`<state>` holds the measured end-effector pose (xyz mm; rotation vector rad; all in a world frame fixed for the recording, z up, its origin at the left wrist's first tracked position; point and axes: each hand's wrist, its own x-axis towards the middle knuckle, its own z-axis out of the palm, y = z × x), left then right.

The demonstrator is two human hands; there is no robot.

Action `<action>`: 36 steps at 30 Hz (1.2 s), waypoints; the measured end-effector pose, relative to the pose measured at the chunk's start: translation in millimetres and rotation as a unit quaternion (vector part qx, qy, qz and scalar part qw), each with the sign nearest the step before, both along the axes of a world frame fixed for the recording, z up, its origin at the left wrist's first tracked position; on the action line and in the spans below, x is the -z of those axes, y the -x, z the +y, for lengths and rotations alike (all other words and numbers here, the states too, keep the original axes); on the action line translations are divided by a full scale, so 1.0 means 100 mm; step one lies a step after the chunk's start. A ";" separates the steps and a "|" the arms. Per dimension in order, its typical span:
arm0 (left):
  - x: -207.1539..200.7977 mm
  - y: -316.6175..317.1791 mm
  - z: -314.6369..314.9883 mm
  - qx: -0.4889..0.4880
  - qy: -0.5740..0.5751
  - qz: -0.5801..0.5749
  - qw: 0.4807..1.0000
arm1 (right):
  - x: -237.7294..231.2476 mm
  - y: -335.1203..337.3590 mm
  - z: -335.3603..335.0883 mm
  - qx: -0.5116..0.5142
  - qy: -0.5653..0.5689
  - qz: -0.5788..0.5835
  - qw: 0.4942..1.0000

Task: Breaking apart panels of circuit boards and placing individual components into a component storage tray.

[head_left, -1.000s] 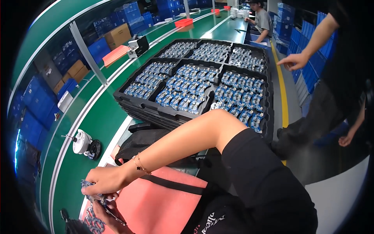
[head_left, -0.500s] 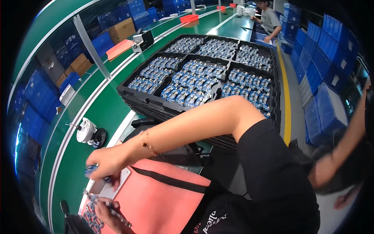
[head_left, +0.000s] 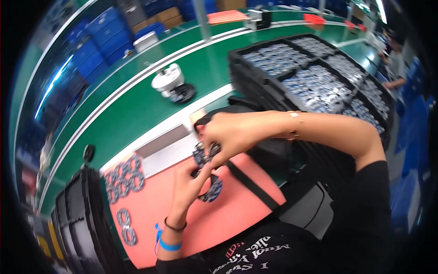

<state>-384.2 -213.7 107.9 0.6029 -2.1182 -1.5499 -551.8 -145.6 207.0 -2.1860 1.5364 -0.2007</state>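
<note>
My left hand (head_left: 188, 182) has its fingers closed on a dark blue ring-shaped circuit board (head_left: 212, 189), which hangs over the pink mat (head_left: 246, 182). Just above and to the right, my right hand (head_left: 230, 134) is curled, its fingertips touching or nearly touching the left hand's. Between the hands shows another blue ring-shaped part (head_left: 199, 155); whether it joins the held board is blurred. A dark thing with a bit of red shows by the right fingers, too smeared to name. At the mat's left lie rows of paired circuit board rings (head_left: 123, 178) and a separate pair (head_left: 127, 227).
A shallow white metal tray (head_left: 166, 153) sits at the mat's far edge. Stacked black trays (head_left: 269, 82) of circuit boards stand at right, more black trays (head_left: 77, 219) at left. A white device (head_left: 168, 78) and black coil (head_left: 182, 93) rest on the green bench. A co-worker (head_left: 394, 64) sits far right.
The view has swung left and down. My hands, apart before, have come together over the mat. The mat's boards now show fully.
</note>
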 end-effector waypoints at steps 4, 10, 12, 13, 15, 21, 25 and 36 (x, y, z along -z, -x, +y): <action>-0.19 -0.10 0.04 0.011 -0.081 -0.018 0.996 | 0.02 0.05 0.02 0.085 0.068 -0.071 0.992; -0.13 -0.13 0.02 0.031 -0.028 0.021 0.999 | -0.02 -0.03 -0.06 0.102 -0.018 -0.067 0.992; -0.09 -0.12 0.01 0.026 -0.022 0.028 0.999 | -0.03 -0.04 -0.10 0.099 -0.049 -0.038 0.993; -0.09 -0.13 0.01 0.026 -0.020 0.032 0.999 | -0.06 -0.05 -0.12 0.086 -0.076 -0.027 0.993; -0.09 -0.12 0.00 0.024 -0.018 0.035 0.999 | -0.08 -0.07 -0.15 0.071 -0.104 -0.016 0.992; -0.10 -0.09 0.00 0.015 -0.079 0.036 0.996 | 0.09 -0.06 -0.16 0.028 0.056 -0.024 0.998; -0.09 -0.11 -0.06 0.010 -0.203 0.045 0.978 | 0.07 -0.20 -0.08 0.111 0.193 -0.077 0.972; -0.04 -0.18 -0.05 0.091 -0.451 0.142 0.876 | 0.05 -0.41 0.12 -0.121 0.440 0.136 0.880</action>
